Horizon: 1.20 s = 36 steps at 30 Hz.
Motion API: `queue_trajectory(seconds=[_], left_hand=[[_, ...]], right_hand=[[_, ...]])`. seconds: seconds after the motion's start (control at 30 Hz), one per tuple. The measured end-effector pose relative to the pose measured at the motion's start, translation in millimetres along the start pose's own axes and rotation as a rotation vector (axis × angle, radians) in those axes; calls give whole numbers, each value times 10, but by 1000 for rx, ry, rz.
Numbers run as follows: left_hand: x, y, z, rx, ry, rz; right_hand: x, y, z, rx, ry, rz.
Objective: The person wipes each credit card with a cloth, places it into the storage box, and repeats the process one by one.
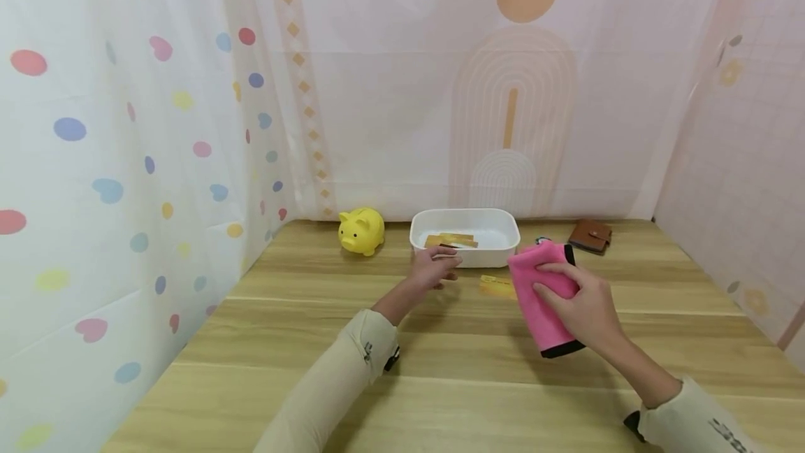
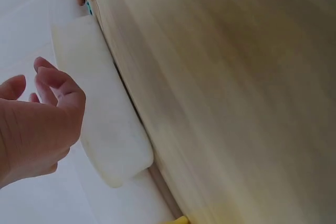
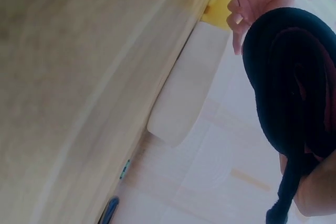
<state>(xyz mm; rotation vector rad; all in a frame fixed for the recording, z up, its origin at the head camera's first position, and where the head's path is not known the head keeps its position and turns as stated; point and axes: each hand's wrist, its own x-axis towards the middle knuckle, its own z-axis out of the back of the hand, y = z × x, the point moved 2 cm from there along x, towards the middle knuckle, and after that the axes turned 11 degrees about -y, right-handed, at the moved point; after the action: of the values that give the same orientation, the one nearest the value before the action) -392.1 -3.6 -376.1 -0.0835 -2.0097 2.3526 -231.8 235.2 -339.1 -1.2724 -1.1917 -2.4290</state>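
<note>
My right hand grips a folded pink towel with black edging, thumb and fingers pinching its upper part above the table. From its end in the right wrist view, the towel shows as several rolled or folded layers with a dark border. My left hand hovers at the front of a white bin, its fingers loosely bent and nothing in them; the left wrist view shows the same empty hand. Inside the bin lie several gold cards. Another gold card lies on the table, partly covered by the towel.
A yellow piggy bank stands left of the bin. To the right, at the back, lies a brown wallet. A small teal object peeks out behind the towel. Curtains border the wooden table at the back and sides.
</note>
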Motion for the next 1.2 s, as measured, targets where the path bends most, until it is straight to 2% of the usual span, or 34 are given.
queue_trajectory(seconds=[0.23,0.43,0.5,0.6,0.7,0.9,1.13,1.2], left_hand=[[-25,-41,-119,95,88,-111],[6,-38,-254,181,254,-262],[8,-51,-289,236,283,-314],[5,-76,-328,362,283,-372],[28,-70,-379,452,288,-393],[120,-18,-476,568,283,-409],[176,-6,-513,683,276,-359],[194,-10,-524,705,278,-370]], right_hand=[[3,1,27,-4,4,-6],[5,-22,50,-16,-1,-15],[5,-28,54,-15,2,-18],[7,-26,57,-7,11,-22],[0,-26,64,-4,19,-31],[-2,-28,85,-3,15,-33],[17,-6,117,11,19,-35],[26,-2,126,11,17,-36]])
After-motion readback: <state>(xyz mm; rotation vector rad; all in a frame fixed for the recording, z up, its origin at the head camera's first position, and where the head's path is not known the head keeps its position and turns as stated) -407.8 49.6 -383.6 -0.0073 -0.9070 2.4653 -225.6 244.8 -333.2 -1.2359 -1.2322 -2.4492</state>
